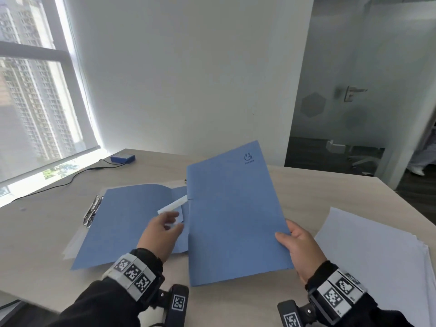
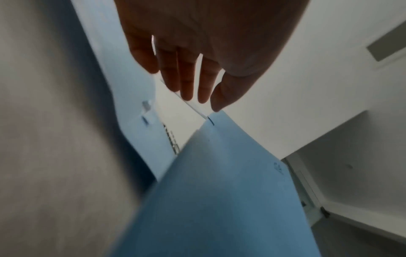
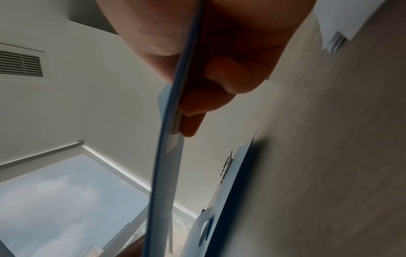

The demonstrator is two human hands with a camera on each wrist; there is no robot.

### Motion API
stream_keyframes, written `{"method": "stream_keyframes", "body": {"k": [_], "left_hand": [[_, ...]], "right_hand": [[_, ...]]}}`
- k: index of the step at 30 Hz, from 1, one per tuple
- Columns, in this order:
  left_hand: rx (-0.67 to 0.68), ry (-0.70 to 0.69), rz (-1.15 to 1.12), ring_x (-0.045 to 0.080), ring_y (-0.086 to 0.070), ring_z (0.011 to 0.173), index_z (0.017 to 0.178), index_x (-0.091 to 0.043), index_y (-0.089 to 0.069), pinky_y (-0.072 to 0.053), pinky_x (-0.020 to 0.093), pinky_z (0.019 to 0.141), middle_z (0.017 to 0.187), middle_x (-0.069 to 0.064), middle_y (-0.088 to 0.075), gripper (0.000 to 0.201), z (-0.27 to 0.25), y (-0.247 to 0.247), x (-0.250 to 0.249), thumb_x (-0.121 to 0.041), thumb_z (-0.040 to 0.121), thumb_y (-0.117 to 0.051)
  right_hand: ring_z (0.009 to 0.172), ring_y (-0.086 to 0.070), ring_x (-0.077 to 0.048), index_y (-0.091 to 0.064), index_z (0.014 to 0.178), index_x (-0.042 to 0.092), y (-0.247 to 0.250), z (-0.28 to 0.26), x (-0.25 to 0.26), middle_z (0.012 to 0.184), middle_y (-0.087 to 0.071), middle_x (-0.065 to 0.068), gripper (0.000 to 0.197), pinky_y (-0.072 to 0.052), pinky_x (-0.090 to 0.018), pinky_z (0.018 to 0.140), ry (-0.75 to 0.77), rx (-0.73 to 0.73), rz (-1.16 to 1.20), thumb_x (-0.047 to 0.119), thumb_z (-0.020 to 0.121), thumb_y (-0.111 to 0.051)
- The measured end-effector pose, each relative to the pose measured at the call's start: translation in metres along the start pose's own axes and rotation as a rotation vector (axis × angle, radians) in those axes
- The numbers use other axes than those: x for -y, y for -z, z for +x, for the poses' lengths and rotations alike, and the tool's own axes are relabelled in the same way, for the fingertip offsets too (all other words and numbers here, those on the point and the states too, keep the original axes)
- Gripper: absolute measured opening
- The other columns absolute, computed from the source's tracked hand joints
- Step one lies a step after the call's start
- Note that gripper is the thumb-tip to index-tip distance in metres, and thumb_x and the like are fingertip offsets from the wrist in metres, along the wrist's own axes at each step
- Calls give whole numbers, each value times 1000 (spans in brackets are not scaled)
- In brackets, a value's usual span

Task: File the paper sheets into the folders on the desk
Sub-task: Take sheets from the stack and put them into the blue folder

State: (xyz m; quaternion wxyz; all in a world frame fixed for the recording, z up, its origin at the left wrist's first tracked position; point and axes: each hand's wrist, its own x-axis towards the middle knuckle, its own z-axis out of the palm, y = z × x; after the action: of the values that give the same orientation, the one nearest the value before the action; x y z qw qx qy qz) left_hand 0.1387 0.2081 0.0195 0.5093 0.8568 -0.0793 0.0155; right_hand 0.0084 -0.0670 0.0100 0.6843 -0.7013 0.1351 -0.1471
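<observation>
My right hand (image 1: pixel 286 232) grips the right edge of a shut blue folder (image 1: pixel 236 208), thumb on top, and holds it tilted up above the desk (image 1: pixel 42 232). The right wrist view shows that folder's edge (image 3: pixel 167 156) pinched between thumb and fingers. A second blue folder (image 1: pixel 122 220) lies open and flat to the left. My left hand (image 1: pixel 169 223) hovers over its right part with straight fingers (image 2: pixel 186 83) against a white strip (image 1: pixel 173 205). A stack of white paper sheets (image 1: pixel 377 256) lies at the right.
A blue box (image 1: pixel 122 158) with a black cable (image 1: pixel 70 180) sits at the back left near the window. Black binder clips (image 1: pixel 92 210) and a clear sleeve (image 1: pixel 70 244) stick out from under the flat folder. A wall stands behind the desk, with a glass door to the right.
</observation>
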Motion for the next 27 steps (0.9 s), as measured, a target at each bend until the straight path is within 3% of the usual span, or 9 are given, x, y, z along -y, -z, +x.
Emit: {"method": "stream_keyframes", "body": {"k": [3, 5, 8, 10, 12, 15, 19, 23, 27], "left_hand": [[-125, -71, 288, 21, -49, 125, 129, -30, -56, -37, 42, 106, 137, -4, -53, 40, 14, 12, -2, -40, 91, -54], [-99, -37, 440, 18, -46, 129, 132, -39, -51, -30, 44, 107, 138, -12, -52, 44, 19, 15, -6, -54, 91, -43], [-18, -14, 384, 17, -61, 103, 109, -39, -64, -38, 42, 99, 106, -12, -69, 37, 22, 19, -7, -58, 88, -40], [6, -46, 192, 21, -63, 78, 84, -26, -67, -50, 35, 78, 78, -6, -69, 30, 18, 20, -8, -50, 89, -50], [26, -67, 162, 20, -53, 61, 74, -17, -64, -43, 29, 60, 63, -1, -59, 28, 13, 21, -10, -38, 91, -56], [65, 20, 34, 20, -55, 61, 80, -13, -63, -43, 28, 57, 72, 5, -60, 28, 11, 17, -12, -35, 94, -53], [188, 298, -573, 26, -63, 72, 100, -15, -61, -52, 35, 64, 91, 8, -66, 21, 2, -2, -16, -30, 97, -49], [208, 358, -762, 32, -68, 96, 120, -19, -59, -56, 49, 82, 113, 10, -71, 29, -6, -24, -8, -10, 92, -56], [192, 361, -813, 37, -67, 91, 124, -8, -55, -54, 56, 85, 116, 22, -68, 37, -4, -35, -4, 6, 90, -52]], "right_hand": [[101, -71, -34, -69, 117, 15, 5, -3, 2, 112, -75, -12, 38, -55, -51, 89, 19, 57, 19, -4, 97, -43], [101, -71, -35, -69, 117, 15, 5, -5, 4, 111, -75, -13, 38, -54, -52, 90, 25, 91, 31, -4, 97, -43], [101, -71, -35, -69, 117, 14, 5, -7, 6, 111, -75, -14, 38, -55, -51, 90, 28, 117, 44, -5, 98, -43], [102, -71, -37, -70, 117, 14, 7, -7, 6, 111, -75, -14, 39, -54, -52, 91, 28, 122, 41, -5, 97, -43], [103, -70, -38, -70, 117, 14, 9, -7, 6, 111, -75, -15, 39, -52, -53, 92, 26, 125, 39, -6, 97, -43], [103, -70, -38, -69, 117, 13, 10, -7, 6, 111, -75, -15, 38, -52, -53, 92, 17, 132, 59, -6, 97, -43], [101, -71, -36, -69, 116, 13, 5, -5, 4, 111, -75, -15, 38, -53, -52, 90, 4, 135, 104, -5, 97, -43], [101, -70, -38, -68, 117, 11, -2, -6, -4, 112, -74, -16, 37, -54, -50, 88, -21, 134, 143, -5, 96, -42], [97, -71, -38, -66, 118, 13, 0, -7, -6, 108, -76, -13, 33, -55, -49, 81, -57, 134, 127, 0, 96, -45]]}}
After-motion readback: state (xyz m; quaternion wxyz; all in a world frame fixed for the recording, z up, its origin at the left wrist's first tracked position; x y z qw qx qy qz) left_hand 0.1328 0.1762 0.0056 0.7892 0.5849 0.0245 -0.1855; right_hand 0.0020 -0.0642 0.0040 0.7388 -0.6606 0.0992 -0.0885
